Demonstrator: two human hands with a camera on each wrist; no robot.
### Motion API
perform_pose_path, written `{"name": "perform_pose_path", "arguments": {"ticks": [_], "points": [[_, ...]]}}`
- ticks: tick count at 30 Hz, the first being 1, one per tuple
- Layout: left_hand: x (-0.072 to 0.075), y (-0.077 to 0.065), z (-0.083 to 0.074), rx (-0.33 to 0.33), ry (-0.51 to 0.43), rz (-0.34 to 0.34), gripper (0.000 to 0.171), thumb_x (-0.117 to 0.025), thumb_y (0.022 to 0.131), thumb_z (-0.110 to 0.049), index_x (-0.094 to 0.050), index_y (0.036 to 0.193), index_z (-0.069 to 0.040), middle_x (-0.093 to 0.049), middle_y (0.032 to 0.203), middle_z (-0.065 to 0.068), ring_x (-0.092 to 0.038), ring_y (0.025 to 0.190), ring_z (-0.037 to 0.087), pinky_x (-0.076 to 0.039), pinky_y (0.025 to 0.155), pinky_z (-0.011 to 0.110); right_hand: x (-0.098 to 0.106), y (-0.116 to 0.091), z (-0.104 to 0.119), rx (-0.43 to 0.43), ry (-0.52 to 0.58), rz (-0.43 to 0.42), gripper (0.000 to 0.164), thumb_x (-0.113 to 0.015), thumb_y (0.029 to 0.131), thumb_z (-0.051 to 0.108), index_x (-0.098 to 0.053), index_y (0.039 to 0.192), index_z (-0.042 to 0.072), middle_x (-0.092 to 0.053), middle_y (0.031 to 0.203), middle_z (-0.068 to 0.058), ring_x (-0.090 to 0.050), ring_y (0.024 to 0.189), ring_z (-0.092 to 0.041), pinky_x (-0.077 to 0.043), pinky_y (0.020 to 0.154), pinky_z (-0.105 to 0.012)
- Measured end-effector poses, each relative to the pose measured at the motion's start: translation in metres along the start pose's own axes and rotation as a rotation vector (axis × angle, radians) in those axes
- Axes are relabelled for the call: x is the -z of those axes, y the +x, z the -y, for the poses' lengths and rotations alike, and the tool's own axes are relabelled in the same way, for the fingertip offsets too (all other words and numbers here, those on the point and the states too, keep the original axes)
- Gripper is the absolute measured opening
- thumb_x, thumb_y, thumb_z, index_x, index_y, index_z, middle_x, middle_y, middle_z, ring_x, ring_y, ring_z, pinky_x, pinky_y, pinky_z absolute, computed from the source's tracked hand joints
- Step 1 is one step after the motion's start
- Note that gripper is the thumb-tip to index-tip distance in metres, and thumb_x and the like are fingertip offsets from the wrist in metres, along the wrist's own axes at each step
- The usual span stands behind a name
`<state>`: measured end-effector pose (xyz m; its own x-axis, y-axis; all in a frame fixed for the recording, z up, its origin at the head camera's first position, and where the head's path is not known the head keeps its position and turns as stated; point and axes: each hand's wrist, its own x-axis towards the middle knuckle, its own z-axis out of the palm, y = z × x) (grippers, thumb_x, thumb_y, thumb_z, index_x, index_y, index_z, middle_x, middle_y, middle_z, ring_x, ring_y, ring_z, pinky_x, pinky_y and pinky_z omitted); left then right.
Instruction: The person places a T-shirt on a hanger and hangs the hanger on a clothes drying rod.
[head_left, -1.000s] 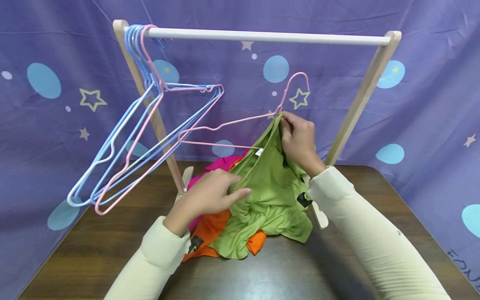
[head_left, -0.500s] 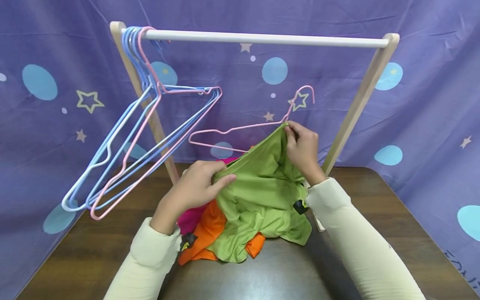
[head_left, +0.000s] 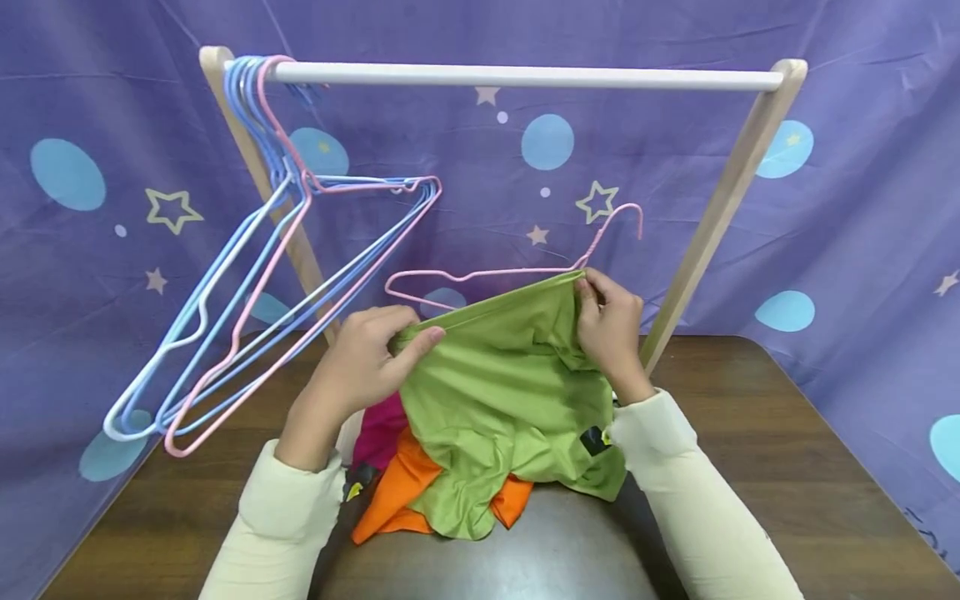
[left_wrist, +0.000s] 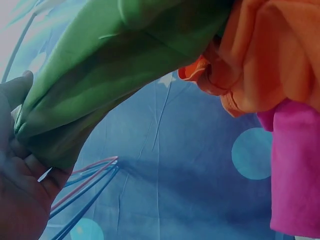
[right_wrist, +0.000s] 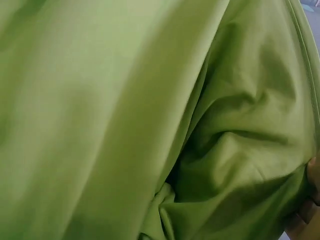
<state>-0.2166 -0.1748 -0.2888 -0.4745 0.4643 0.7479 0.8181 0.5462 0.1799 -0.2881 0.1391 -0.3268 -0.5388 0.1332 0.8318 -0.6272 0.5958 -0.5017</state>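
Shirt (head_left: pixel 510 375) of green colour is between both hands, under the rod (head_left: pixel 525 76), with its lower part reaching down onto the orange cloth (head_left: pixel 408 483). We see the left hand (head_left: pixel 365 354) pinching its upper edge, thumb in front and other fingers behind; the right hand (head_left: pixel 611 325) pinches the same edge at the other end, between thumb and fingertips, just beside the neck of the hanger (head_left: pixel 517 271). Whether these fingers also grip the wire, we cannot tell.

We judge the hanging as half done for this one piece. One arm of the hanger is hidden by the cloth, so probably it is inside; the other arm shows bare beyond the edge, and its hook is free, below the rod. What is left, in our opinion, is this second arm, then the hook. On the rod we find only bare hangers (head_left: pixel 282 242), while the orange cloth and the magenta cloth (head_left: pixel 380 429) are not hung.
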Motion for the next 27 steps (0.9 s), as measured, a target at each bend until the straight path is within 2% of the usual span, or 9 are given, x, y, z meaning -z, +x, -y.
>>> {"name": "perform_pose_path", "arguments": {"ticks": [3,6,11,18,21,23,25,27], "points": [[0.002,0.0,0.001,0.006,0.019,-0.007,0.045,-0.055,0.104,-0.046,-0.058,0.074,-0.013,-0.049,0.065,-0.005,-0.04,0.058,0.011,-0.038,0.056,0.03,0.001,-0.004,-0.005,0.054,-0.018,-0.006,0.01,-0.067,0.096,0.001,-0.073,0.09,-0.004,-0.073,0.08,-0.017,-0.07,0.07,-0.027,-0.051,0.065,-0.035],[0.004,-0.001,0.001,0.012,0.034,0.0,0.047,-0.052,0.105,-0.049,-0.062,0.077,-0.012,-0.056,0.069,-0.004,-0.044,0.06,0.011,-0.04,0.057,0.031,0.001,-0.008,-0.009,0.093,-0.021,-0.005,0.014,-0.067,0.097,0.002,-0.069,0.084,-0.003,-0.068,0.072,-0.016,-0.063,0.063,-0.024,-0.046,0.06,-0.033],[0.008,-0.002,0.003,0.009,0.041,0.014,0.046,-0.053,0.105,-0.047,-0.059,0.075,-0.012,-0.051,0.067,-0.003,-0.042,0.06,0.011,-0.039,0.056,0.03,0.002,-0.013,-0.015,0.09,-0.001,-0.012,0.013,-0.067,0.096,0.0,-0.069,0.084,-0.004,-0.063,0.067,-0.015,-0.054,0.059,-0.021,-0.04,0.058,-0.025],[0.017,-0.004,0.004,-0.003,0.044,-0.005,0.044,-0.054,0.105,-0.044,-0.058,0.076,-0.011,-0.047,0.066,-0.005,-0.038,0.058,0.009,-0.036,0.055,0.029,0.008,-0.011,-0.017,0.103,0.004,-0.005,0.006,-0.07,0.094,-0.001,-0.074,0.091,-0.004,-0.07,0.074,-0.016,-0.056,0.06,-0.02,-0.04,0.059,-0.021],[0.02,-0.004,0.002,-0.022,0.046,-0.014,0.045,-0.053,0.105,-0.044,-0.058,0.076,-0.01,-0.046,0.066,-0.005,-0.038,0.057,0.009,-0.035,0.055,0.026,0.011,-0.01,-0.018,0.126,0.003,0.022,0.004,-0.07,0.093,-0.002,-0.074,0.091,-0.003,-0.07,0.074,-0.015,-0.057,0.06,-0.021,-0.041,0.058,-0.023],[0.022,-0.004,-0.001,-0.027,0.039,-0.026,0.045,-0.054,0.105,-0.044,-0.061,0.078,-0.009,-0.047,0.066,-0.005,-0.039,0.058,0.008,-0.034,0.057,0.024,0.013,-0.009,-0.019,0.146,0.005,0.055,0.005,-0.071,0.092,-0.003,-0.075,0.093,-0.004,-0.073,0.077,-0.015,-0.061,0.062,-0.023,-0.047,0.06,-0.028],[0.024,-0.004,-0.004,-0.03,0.021,-0.024,0.039,-0.058,0.104,-0.039,-0.063,0.081,-0.009,-0.051,0.068,-0.005,-0.04,0.058,0.008,-0.034,0.058,0.023,0.015,-0.008,-0.02,0.167,0.014,0.096,0.008,-0.072,0.091,-0.004,-0.077,0.097,-0.005,-0.074,0.081,-0.016,-0.067,0.067,-0.026,-0.053,0.064,-0.034],[0.026,-0.003,-0.008,-0.029,0.001,-0.008,0.028,-0.065,0.102,-0.029,-0.065,0.084,-0.008,-0.055,0.071,-0.005,-0.042,0.058,0.008,-0.036,0.058,0.023,0.018,-0.009,-0.021,0.185,0.025,0.142,0.012,-0.072,0.091,-0.003,-0.077,0.102,-0.005,-0.075,0.085,-0.018,-0.067,0.066,-0.027,-0.053,0.063,-0.036]]}}
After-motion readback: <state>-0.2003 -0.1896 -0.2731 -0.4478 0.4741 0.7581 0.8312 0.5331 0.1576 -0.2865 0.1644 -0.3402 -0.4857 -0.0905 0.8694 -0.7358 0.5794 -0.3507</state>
